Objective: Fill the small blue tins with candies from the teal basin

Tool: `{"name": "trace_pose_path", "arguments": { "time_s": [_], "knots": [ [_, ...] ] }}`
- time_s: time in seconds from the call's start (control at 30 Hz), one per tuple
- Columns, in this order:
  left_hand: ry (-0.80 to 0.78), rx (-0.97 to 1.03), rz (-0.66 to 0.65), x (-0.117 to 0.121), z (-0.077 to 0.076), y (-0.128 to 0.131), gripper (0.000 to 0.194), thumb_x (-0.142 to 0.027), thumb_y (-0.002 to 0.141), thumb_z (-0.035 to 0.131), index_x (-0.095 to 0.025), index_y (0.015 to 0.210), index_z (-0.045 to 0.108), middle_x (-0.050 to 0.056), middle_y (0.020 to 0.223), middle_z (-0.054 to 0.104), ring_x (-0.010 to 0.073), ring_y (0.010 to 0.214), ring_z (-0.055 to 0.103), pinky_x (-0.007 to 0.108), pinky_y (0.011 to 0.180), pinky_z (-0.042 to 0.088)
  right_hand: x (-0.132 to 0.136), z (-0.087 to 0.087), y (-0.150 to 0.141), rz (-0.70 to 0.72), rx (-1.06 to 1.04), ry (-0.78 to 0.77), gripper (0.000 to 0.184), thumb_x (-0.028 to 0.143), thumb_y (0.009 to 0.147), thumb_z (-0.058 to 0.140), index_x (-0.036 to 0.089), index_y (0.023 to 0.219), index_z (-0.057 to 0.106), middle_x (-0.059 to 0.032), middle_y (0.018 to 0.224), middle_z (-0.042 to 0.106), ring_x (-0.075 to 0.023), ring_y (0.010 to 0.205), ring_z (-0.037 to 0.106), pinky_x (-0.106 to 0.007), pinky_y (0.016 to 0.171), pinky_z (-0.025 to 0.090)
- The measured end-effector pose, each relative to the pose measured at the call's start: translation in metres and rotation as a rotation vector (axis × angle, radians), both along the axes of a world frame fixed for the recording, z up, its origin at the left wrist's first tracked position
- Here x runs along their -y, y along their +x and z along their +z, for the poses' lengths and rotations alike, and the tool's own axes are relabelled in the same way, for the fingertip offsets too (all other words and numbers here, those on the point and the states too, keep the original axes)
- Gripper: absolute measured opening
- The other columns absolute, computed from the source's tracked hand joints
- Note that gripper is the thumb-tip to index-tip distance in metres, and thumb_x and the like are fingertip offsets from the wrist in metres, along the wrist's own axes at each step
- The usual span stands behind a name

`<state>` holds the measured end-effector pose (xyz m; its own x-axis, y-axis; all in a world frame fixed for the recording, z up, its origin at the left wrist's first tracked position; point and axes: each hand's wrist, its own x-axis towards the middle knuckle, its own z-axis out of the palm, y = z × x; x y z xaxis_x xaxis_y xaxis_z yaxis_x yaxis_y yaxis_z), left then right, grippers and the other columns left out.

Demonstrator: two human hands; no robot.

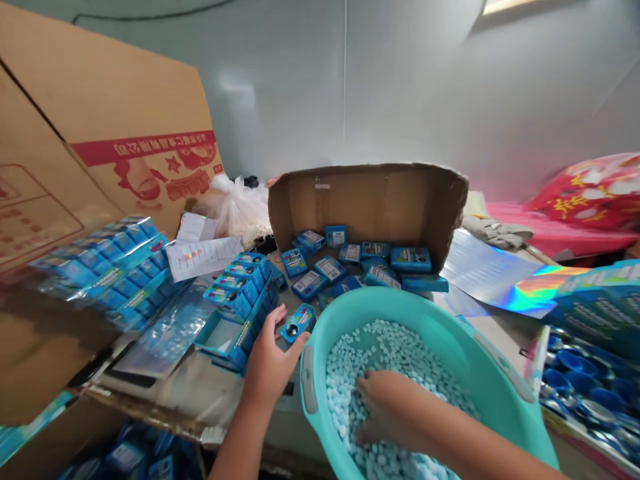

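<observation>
My left hand (pixel 273 353) has its thumb and fingers around a small blue printed box (pixel 299 323) just left of the basin. Inside the turquoise basin (pixel 505 407), my right hand (pixel 377 403) reaches into pale blue pellets (pixel 395 343). Its fingers point down, blurred and partly hidden among them, so what they hold does not show. Beside my left hand stands an open blue display carton (pixel 240 343) with a row of small blue boxes (pixel 235 285) at its back end.
Loose blue boxes (pixel 330 269) lie before and inside a brown cardboard box (pixel 350 200) on its side. Wrapped packs (pixel 120 267) stand at left by a big carton (pixel 165 113). At right are shiny sheets (pixel 505 270) and a tray of blue-and-silver round pieces (pixel 585 387).
</observation>
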<state>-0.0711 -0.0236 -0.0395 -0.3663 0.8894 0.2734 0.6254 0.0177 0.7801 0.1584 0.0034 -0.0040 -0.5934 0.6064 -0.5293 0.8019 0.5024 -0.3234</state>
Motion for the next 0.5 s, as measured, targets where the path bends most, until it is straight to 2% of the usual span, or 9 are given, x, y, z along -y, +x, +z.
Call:
{"name": "trace_pose_path", "arguments": {
  "time_s": [0.07, 0.17, 0.3, 0.4, 0.5],
  "knots": [
    [0.100, -0.067, 0.032, 0.020, -0.009, -0.006, 0.055, -0.042, 0.087, 0.067, -0.021, 0.134, 0.049, 0.012, 0.134, 0.060, 0.0251, 0.121, 0.059, 0.038, 0.096, 0.055, -0.001, 0.002, 0.002, -0.004, -0.010, -0.018, 0.050, 0.045, 0.072, 0.080, 0.013, 0.109, 0.073, -0.0187, 0.108, 0.071, -0.0407, 0.100, 0.067, -0.047, 0.087, 0.054],
    [0.224, -0.203, 0.164, 0.058, -0.029, -0.026, 0.038, -0.037, 0.089, 0.066, -0.020, 0.122, 0.057, 0.009, 0.116, 0.069, 0.0232, 0.104, 0.067, 0.038, 0.092, 0.055, -0.001, 0.004, 0.006, 0.017, 0.000, -0.036, 0.030, 0.035, 0.081, 0.071, 0.014, 0.103, 0.073, -0.0174, 0.106, 0.072, -0.0396, 0.099, 0.067, -0.045, 0.085, 0.052],
    [0.151, -0.296, 0.302, 0.101, -0.065, -0.060, 0.025, -0.035, 0.089, 0.066, -0.019, 0.108, 0.064, 0.006, 0.098, 0.072, 0.0212, 0.086, 0.070, 0.034, 0.083, 0.056, -0.003, -0.004, 0.011, 0.040, -0.013, 0.012, 0.017, 0.021, 0.086, 0.060, 0.016, 0.098, 0.071, -0.0151, 0.101, 0.072, -0.0354, 0.095, 0.068, -0.040, 0.080, 0.050],
    [0.097, -0.268, 0.362, 0.115, -0.087, -0.073, 0.025, -0.036, 0.089, 0.065, -0.018, 0.106, 0.064, 0.006, 0.093, 0.072, 0.0204, 0.081, 0.070, 0.031, 0.076, 0.056, -0.009, -0.012, 0.016, 0.059, -0.037, 0.020, 0.015, 0.018, 0.089, 0.054, 0.017, 0.095, 0.068, -0.0122, 0.094, 0.071, -0.0314, 0.088, 0.068, -0.037, 0.075, 0.048],
    [0.099, -0.233, 0.412, 0.116, -0.096, -0.074, 0.026, -0.035, 0.090, 0.064, -0.016, 0.109, 0.062, 0.006, 0.092, 0.071, 0.0191, 0.080, 0.070, 0.030, 0.075, 0.057, -0.017, -0.015, 0.020, 0.039, -0.079, 0.033, 0.014, 0.020, 0.092, 0.052, 0.018, 0.094, 0.066, -0.0101, 0.095, 0.070, -0.0289, 0.088, 0.067, -0.036, 0.074, 0.047]
  ]
}}
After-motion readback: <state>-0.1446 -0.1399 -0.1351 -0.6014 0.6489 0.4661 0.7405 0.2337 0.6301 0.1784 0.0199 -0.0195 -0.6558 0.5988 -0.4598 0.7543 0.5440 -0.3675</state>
